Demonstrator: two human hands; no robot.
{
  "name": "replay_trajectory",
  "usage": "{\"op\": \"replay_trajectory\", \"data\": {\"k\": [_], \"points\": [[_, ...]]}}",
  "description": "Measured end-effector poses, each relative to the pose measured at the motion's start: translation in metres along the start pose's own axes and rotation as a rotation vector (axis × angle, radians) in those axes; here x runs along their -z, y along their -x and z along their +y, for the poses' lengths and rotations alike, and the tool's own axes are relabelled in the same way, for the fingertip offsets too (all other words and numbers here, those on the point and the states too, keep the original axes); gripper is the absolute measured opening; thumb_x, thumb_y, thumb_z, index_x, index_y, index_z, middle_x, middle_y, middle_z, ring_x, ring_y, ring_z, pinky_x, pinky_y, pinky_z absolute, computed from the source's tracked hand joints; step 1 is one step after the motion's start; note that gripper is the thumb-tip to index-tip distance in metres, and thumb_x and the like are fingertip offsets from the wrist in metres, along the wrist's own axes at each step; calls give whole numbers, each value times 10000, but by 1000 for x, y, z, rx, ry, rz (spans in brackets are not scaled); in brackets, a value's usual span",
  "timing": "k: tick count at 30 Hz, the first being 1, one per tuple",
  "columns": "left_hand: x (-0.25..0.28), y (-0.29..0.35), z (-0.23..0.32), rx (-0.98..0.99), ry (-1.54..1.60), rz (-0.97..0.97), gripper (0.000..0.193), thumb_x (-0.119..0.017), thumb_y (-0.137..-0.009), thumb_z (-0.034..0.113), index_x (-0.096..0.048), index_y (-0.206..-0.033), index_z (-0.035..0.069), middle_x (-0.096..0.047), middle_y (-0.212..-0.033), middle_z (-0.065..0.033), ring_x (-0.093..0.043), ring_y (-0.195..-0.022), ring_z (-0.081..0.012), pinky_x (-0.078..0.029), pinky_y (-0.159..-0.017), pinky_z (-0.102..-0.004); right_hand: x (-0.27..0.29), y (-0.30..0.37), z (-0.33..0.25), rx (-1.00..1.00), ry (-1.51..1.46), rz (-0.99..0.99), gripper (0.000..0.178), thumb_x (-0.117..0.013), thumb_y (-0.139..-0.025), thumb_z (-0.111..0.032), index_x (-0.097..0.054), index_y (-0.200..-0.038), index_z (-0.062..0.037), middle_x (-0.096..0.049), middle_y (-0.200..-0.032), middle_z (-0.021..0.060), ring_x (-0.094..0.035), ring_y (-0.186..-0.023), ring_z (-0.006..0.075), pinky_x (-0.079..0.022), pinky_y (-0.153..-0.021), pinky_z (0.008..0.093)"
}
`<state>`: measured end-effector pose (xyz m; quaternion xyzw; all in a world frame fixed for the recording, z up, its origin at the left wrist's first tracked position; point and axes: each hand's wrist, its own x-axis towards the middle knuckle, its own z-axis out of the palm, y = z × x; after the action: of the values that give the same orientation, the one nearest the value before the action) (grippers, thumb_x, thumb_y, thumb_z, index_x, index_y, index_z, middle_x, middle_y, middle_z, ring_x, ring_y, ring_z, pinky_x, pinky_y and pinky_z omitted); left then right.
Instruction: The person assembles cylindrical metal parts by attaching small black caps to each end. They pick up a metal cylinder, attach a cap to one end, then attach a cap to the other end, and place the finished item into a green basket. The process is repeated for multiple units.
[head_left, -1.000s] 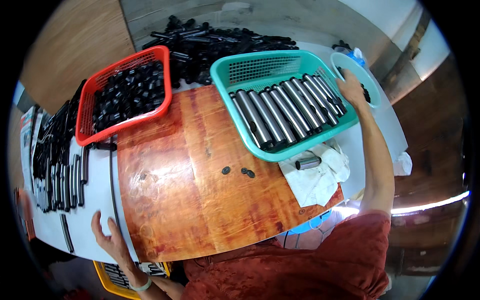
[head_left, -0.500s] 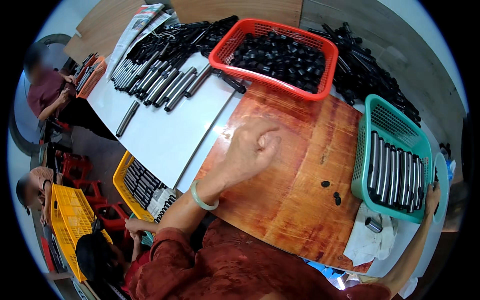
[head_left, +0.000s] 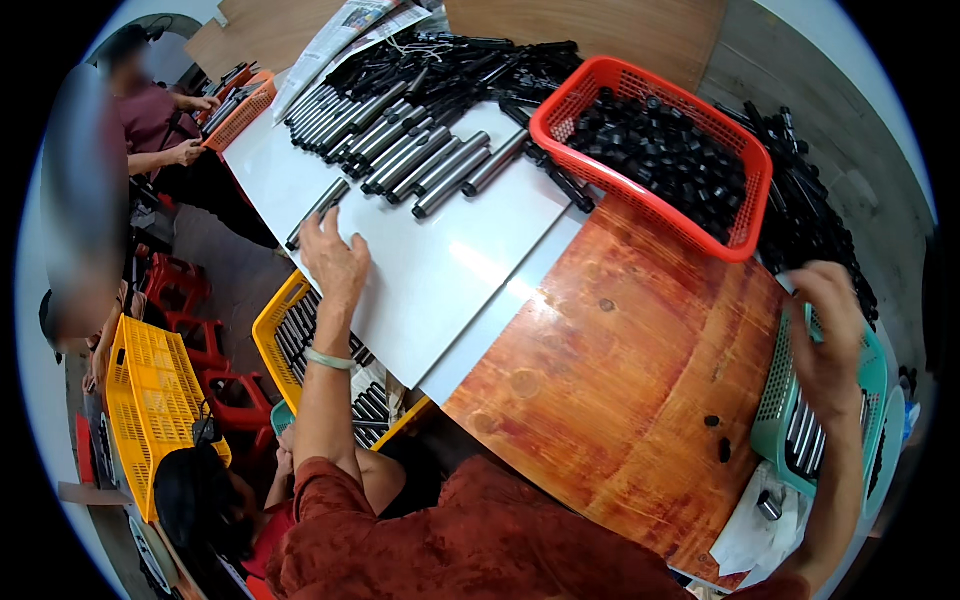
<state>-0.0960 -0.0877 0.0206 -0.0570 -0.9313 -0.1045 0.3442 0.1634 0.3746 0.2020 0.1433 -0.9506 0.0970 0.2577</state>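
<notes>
Nearest the person, a round wooden board (head_left: 610,390) lay over the white table (head_left: 440,270), giving a work surface close to the body; a few small dark bits (head_left: 722,448) sat loose on it toward the right edge. Below the table's near edge a yellow crate (head_left: 290,340) of metal tubes stood low, seemingly placed within an arm's drop of the bench.

The right hand (head_left: 830,340) was closed over the near rim of the teal basket (head_left: 775,400), fingers curled around the edge, a grip that suits steadying or pulling it. Silver tubes (head_left: 810,440) lay side by side inside the basket, lined up lengthwise so they pack flat. A white cloth (head_left: 750,530) with one short tube on it lay just beside the basket's near corner.

The left hand (head_left: 335,262) was stretched out across the white table, open and palm down, its fingertips touching the end of a single tube (head_left: 315,212) that lay apart from the rest near the table's left edge. It had not closed on that tube.

Farther on, a row of grey tubes (head_left: 420,160) lay in parallel on the table, and a red basket (head_left: 655,150) of small black caps sat at the board's far edge, with heaps of black parts (head_left: 800,230) behind. At far left another person's hands worked at an orange tray (head_left: 240,105).
</notes>
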Motion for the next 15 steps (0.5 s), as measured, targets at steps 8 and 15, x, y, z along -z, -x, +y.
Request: {"op": "replay_trajectory", "data": {"k": [8,15], "points": [[-16,-33,-42,220,-195,-200,547,-594,-779,115,-460,-1302,30,-402,-1327,-272,-282,-1305,-492,-219,-1015,-668,-187,-130,-58,169,-150,-144,116,-508,-756,61,-506,-860,9,-529,-918,166,-582,-865,341,-524,-718,418],[-26,-26,-49,241,-167,-184,442,-563,-824,110,-513,-1251,9,-555,-1112,-185,-506,-1037,-336,-377,-884,-507,-280,-186,-53,-20,-36,-293,361,-483,-763,109,-511,-1110,17,-455,-1275,186,-536,-1062,370,-487,-878,428]]}}
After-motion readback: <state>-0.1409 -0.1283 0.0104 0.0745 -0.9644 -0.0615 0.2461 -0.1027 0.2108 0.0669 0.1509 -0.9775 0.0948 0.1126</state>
